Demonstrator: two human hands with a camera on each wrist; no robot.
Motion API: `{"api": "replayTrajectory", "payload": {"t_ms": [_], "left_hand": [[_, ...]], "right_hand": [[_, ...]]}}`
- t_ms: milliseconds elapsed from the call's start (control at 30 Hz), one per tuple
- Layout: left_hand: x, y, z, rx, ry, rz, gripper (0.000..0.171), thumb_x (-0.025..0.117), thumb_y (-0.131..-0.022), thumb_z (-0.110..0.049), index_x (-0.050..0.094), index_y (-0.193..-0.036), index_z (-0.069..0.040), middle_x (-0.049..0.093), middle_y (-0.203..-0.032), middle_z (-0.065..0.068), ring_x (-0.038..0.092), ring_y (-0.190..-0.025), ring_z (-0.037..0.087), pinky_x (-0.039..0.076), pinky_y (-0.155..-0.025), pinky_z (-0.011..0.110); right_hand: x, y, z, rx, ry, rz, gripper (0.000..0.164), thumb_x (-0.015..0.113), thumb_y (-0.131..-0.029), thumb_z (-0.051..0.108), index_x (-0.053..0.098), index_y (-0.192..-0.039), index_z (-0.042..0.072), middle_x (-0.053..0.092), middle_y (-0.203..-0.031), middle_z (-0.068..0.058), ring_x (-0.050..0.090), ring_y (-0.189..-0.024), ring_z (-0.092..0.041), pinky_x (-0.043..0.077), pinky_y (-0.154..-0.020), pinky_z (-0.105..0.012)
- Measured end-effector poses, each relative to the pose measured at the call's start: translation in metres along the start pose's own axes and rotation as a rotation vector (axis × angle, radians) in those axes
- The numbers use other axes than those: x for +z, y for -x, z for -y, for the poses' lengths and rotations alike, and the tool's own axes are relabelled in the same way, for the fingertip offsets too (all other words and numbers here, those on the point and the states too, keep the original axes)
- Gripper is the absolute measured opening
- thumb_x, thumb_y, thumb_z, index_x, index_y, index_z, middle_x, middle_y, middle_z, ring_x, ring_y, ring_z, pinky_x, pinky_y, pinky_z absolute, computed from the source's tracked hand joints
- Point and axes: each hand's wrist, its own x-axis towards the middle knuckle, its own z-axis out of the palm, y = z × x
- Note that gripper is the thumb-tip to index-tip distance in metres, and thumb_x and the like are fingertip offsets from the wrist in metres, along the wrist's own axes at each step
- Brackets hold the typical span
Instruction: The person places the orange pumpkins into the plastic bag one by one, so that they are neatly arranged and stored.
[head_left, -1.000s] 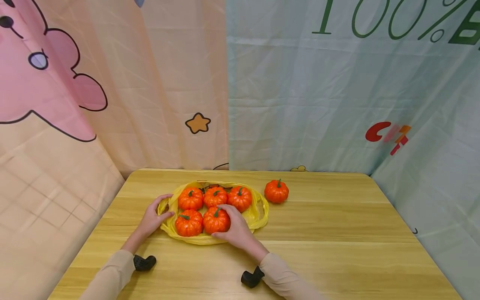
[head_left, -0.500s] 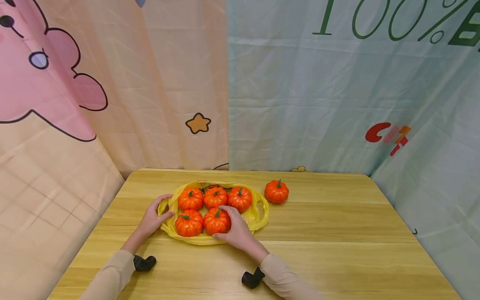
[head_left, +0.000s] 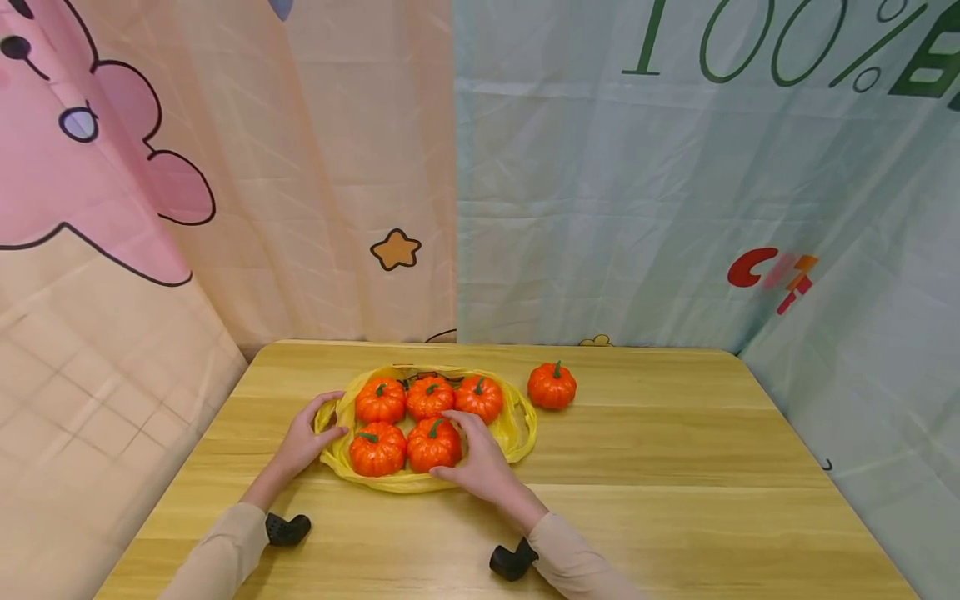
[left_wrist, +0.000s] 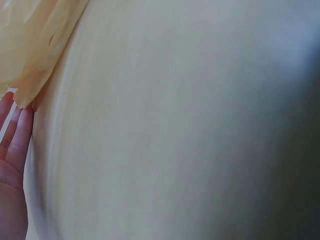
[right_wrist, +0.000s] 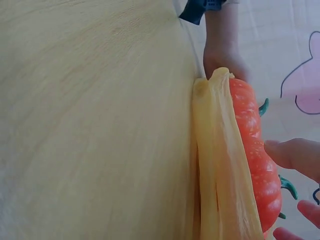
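Several orange pumpkins with green stems sit in an opened yellow plastic bag (head_left: 397,483) on the table, three behind and two in front. My right hand (head_left: 486,471) is beside the front-right pumpkin (head_left: 432,446), thumb and fingers spread around its right side. In the right wrist view the thumb (right_wrist: 290,152) overlaps the pumpkin's edge while the other fingers stand off from it. At the bag's left end, my left hand (head_left: 302,439) touches the rim. Its fingers (left_wrist: 20,140) look straight in the left wrist view, with the tips against the yellow plastic (left_wrist: 35,45).
One more orange pumpkin (head_left: 552,387) stands on the wooden table (head_left: 675,467), just right of the bag. Black wrist devices (head_left: 288,530) are worn at both sleeves. Printed curtains (head_left: 337,167) hang behind the table and along its sides.
The right hand has shifted slightly to the right, and its thumb has drawn back a little from the front-right pumpkin. The left hand and the bag stay in place.
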Motion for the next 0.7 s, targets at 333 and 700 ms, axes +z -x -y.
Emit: {"api": "replayTrajectory", "payload": {"t_ms": [333,700], "left_hand": [[0.000,0.000,0.003,0.021,0.017,0.001,0.054,0.068,-0.086,-0.004,0.047,-0.135,0.001,0.046,-0.138,0.026,0.038,-0.107,-0.019,0.034,-0.087,-0.001],[0.001,0.000,0.003,0.024,0.012,-0.009,0.053,0.069,-0.086,-0.005,0.048,-0.134,0.002,0.047,-0.138,0.026,0.037,-0.108,-0.020,0.031,-0.089,-0.001]], "right_hand": [[-0.015,0.007,0.000,-0.068,0.026,-0.033,0.071,0.085,-0.071,0.020,0.051,-0.133,0.015,0.052,-0.132,-0.005,0.048,-0.125,-0.024,0.042,-0.103,-0.048],[-0.041,0.014,-0.018,-0.147,0.046,-0.219,0.066,0.085,-0.068,0.010,0.055,-0.127,0.007,0.057,-0.125,-0.012,0.054,-0.114,-0.030,0.049,-0.093,-0.044]]}}
